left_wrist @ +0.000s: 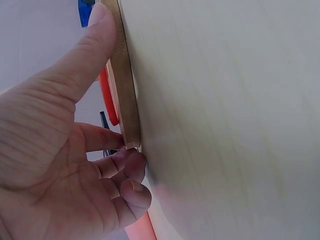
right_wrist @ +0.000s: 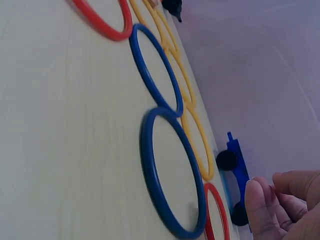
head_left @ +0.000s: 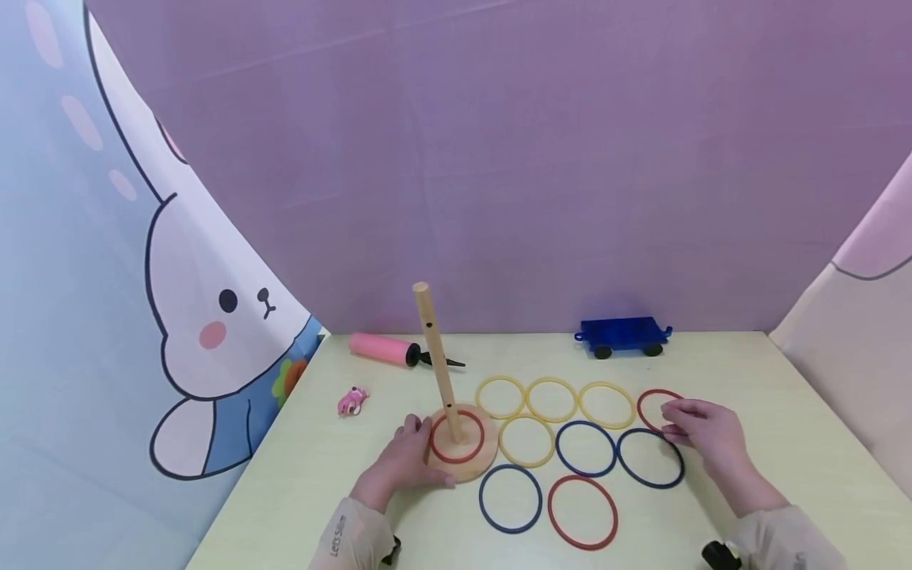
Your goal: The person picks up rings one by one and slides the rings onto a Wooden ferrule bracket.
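A wooden ring-toss stand [head_left: 477,467] has an upright post rising from its round base, with a red ring [head_left: 482,439] lying around the post's foot. My left hand [head_left: 409,459] holds the base's left edge, thumb near the front and fingers toward the back; the left wrist view shows the thumb [left_wrist: 92,50] and curled fingertips [left_wrist: 135,165] at the rim. At the right, another red ring [head_left: 641,408] lies on the table, partly covered by my right hand [head_left: 705,431]. In the right wrist view, thumb and forefinger come close together above that ring, with nothing visible between them.
Several yellow rings [head_left: 527,465], three blue rings [head_left: 511,531] and a red ring [head_left: 583,546] lie flat on the table [head_left: 712,364]. Behind them stands a blue toy wagon [head_left: 623,334]. A pink pump [head_left: 381,347] and small pink toy [head_left: 352,401] lie left.
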`<state>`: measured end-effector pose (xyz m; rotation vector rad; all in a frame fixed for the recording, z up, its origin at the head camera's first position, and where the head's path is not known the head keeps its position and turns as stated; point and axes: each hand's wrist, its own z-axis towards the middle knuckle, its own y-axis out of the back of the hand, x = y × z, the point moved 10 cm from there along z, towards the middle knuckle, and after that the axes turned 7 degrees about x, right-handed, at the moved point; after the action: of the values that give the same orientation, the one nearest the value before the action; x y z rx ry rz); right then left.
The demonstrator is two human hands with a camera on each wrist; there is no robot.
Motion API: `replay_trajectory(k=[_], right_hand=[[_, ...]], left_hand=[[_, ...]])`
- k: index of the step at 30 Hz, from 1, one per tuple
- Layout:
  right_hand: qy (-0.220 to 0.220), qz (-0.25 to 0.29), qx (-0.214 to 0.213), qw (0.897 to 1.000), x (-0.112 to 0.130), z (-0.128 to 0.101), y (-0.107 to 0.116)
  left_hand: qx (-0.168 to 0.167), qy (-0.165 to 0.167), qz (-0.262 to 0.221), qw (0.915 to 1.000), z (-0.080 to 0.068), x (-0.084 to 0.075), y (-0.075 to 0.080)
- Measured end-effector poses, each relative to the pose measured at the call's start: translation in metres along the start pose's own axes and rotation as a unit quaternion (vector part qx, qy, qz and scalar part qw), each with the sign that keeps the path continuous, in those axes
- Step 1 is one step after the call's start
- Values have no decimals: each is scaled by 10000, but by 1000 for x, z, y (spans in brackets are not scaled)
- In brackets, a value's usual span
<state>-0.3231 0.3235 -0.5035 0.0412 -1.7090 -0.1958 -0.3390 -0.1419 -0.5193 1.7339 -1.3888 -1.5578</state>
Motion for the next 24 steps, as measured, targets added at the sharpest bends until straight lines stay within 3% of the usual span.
replay_trajectory(k=[6, 20, 24], right_hand=[[-32, -119, -99, 9999, -7, 7, 16], [-469, -992, -544, 9925, -30, 21, 45], [-585, -904, -598, 9924, -39, 23, 51]], left_hand=[[-12, -27, -26, 10000, 0, -1, 1], [17, -26, 1, 10000, 3, 2, 0], [-7, -48, 36, 10000, 2, 3, 0]])
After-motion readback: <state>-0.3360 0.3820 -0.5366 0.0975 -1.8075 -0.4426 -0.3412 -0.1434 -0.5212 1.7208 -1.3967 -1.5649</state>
